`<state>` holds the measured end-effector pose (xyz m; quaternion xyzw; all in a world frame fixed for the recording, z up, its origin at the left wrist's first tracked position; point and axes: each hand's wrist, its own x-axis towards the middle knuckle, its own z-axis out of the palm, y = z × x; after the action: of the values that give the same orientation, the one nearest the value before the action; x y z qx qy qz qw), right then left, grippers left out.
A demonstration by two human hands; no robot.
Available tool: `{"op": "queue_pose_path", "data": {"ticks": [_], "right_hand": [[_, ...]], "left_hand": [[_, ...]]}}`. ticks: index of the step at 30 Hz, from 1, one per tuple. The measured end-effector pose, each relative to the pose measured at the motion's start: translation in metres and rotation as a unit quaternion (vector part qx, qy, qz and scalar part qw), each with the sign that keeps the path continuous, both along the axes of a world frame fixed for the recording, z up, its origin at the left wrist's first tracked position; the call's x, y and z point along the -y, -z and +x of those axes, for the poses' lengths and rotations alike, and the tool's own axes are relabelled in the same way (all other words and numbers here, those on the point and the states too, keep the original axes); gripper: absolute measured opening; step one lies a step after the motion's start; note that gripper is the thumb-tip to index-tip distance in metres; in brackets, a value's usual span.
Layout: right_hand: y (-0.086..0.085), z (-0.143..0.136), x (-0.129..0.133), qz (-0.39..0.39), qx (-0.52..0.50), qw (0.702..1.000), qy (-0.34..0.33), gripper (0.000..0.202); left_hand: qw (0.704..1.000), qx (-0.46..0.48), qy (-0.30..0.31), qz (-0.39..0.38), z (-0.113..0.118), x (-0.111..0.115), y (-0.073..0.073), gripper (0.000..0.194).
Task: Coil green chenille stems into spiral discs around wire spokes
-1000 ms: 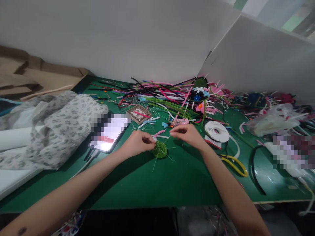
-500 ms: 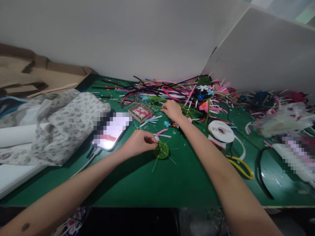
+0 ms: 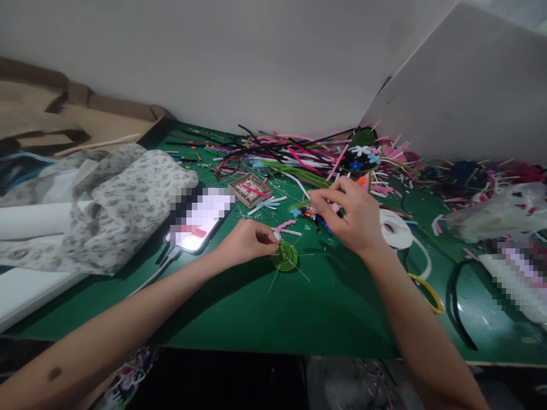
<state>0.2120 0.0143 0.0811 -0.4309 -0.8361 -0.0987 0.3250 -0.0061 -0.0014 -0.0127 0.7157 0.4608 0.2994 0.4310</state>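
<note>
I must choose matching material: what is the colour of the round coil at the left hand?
The coil is green, seen best in the head view.

No legible text, brand, number or sign anywhere. Phone [image 3: 209, 212] on the worktop [image 3: 256, 319], left of centre: screen lit but pixelated, red block low on it, any wording unreadable. White device [image 3: 506, 293] at right edge: also pixelated over, nothing legible.
</note>
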Motion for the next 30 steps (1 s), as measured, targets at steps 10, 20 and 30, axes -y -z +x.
{"op": "queue_pose_path", "data": {"ticks": [10,20,30], "right_hand": [[0.042,0.015,-0.012,-0.208,-0.008,0.977,-0.052,0.015],[0.041,0.004,-0.014,-0.283,-0.018,0.952,-0.114,0.017],[0.033,-0.002,0.013,-0.153,0.019,0.984,-0.085,0.018]], "left_hand": [[1.0,-0.015,-0.004,0.016,0.003,0.005,-0.011,0.011],[1.0,-0.021,-0.004,0.014,0.003,0.005,-0.01,0.01],[1.0,-0.01,0.014,0.024,0.001,0.005,-0.009,0.009]]}}
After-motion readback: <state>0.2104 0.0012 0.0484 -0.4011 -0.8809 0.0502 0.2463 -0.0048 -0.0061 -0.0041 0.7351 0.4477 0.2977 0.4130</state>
